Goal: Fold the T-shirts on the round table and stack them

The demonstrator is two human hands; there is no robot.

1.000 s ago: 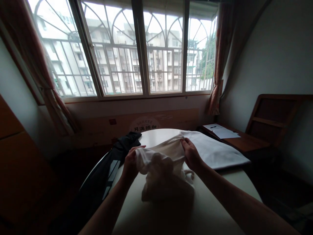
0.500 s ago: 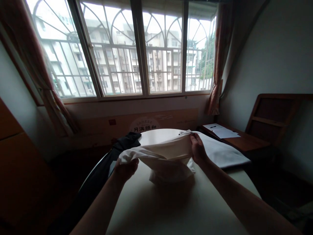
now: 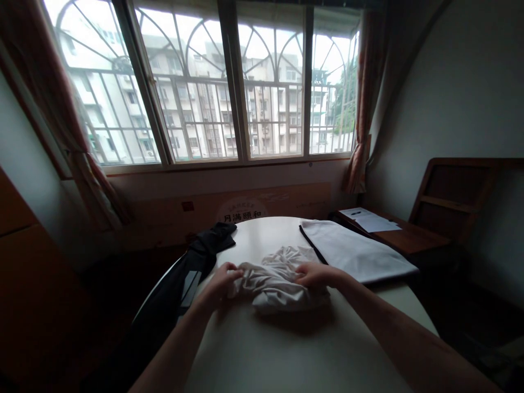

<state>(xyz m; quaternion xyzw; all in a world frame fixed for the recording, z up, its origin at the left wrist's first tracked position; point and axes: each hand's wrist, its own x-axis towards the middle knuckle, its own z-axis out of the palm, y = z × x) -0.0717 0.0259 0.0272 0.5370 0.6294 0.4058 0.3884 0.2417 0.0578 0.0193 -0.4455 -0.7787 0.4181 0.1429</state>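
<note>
A crumpled white cloth (image 3: 282,284) lies bunched on the white round table (image 3: 262,355). My left hand (image 3: 224,279) pinches its left edge between thumb and fingers. On the cloth's right side, my right hand (image 3: 314,274) is closed on a fold, low over the table. Both hands are nearly level with each other, with the wrinkled fabric between them.
Dark clothing (image 3: 200,256) hangs over the table's left edge. A folded white and black cloth (image 3: 356,248) lies at the right. Beyond it, a brown wooden table (image 3: 417,236) holds papers (image 3: 374,220). A cardboard box (image 3: 286,201) stands behind the table, below the window.
The white cloth, stretched between my raised hands before, is now down in a heap on the table. My right hand has moved down and left; my left hand shifted slightly right.
</note>
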